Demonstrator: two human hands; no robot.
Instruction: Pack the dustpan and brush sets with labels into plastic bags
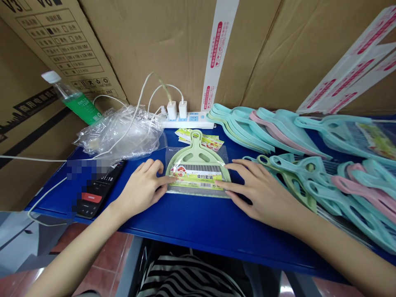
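Blue table [192, 222] above reddish tiled floor [109, 259]

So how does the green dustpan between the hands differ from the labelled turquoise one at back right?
The green dustpan has its handle pointing up the picture; the turquoise dustpan has its handle pointing left. The left hand and right hand touch the green dustpan's clear bag; neither touches the turquoise dustpan. Both show a yellow-green label.

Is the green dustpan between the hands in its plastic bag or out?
Mostly in: the shiny clear plastic bag shows around the green dustpan, but the handle pokes out past its top edge.
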